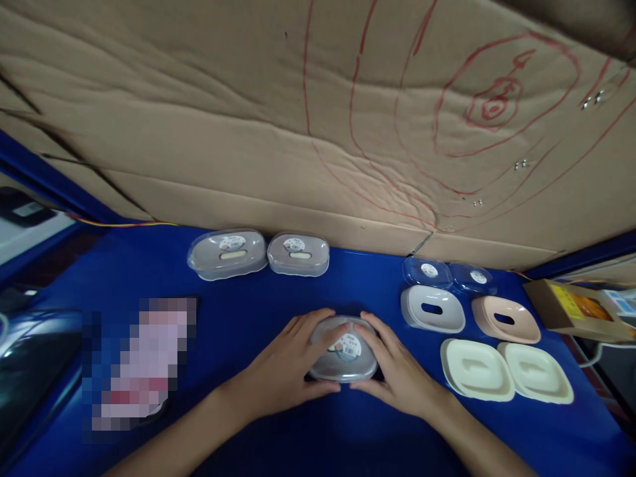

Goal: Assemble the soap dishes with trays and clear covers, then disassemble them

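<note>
A soap box with a clear lid and a round label (345, 354) is at the front middle of the blue table. My left hand (291, 361) grips its left side, thumb at the near edge and fingers over the lid. Around its right side is my right hand (397, 364), thumb low at the near edge. Two lidded boxes, one larger (228, 255) and one smaller (299, 255), stand at the back. To the right lie two clear lids (427, 271) (472, 278), a grey slotted tray (432, 309), a peach slotted tray (505, 319) and two cream bases (477, 371) (535, 372).
A cardboard wall (223, 132) with red drawn lines rises behind the blue table (238, 437). A pixelated pinkish object (149, 358) lies on the left. At the right edge sits a cardboard box (571, 311), and dark glossy items (40, 364) are at far left.
</note>
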A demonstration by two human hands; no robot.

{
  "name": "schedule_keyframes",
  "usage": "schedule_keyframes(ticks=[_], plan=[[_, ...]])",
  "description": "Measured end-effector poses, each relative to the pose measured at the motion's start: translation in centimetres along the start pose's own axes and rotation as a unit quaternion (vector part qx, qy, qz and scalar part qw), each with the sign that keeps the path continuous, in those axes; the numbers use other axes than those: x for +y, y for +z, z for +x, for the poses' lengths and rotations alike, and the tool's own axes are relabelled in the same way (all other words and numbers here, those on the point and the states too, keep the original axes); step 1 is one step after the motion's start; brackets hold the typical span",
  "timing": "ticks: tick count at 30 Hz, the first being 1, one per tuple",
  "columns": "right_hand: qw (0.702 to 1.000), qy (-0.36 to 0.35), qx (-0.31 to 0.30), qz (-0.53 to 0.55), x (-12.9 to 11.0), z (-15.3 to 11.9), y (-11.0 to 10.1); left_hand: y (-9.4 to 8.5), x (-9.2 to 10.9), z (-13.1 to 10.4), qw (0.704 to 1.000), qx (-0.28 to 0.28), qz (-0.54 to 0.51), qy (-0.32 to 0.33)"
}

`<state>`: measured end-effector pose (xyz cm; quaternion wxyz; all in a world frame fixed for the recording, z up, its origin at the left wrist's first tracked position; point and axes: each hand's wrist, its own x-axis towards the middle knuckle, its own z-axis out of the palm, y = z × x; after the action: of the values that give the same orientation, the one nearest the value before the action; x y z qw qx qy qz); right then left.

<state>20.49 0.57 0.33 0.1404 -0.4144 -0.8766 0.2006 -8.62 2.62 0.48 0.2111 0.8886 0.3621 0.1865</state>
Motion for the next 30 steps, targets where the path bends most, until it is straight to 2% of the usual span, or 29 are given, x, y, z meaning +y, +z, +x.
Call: schedule_keyframes(ticks=[30], plan=[[1.000,0.008,-0.001,0.001,-0.05,0.17,-0.17,-0.22,-0.02,0.25,1.000,0.007,0.010,0.003]])
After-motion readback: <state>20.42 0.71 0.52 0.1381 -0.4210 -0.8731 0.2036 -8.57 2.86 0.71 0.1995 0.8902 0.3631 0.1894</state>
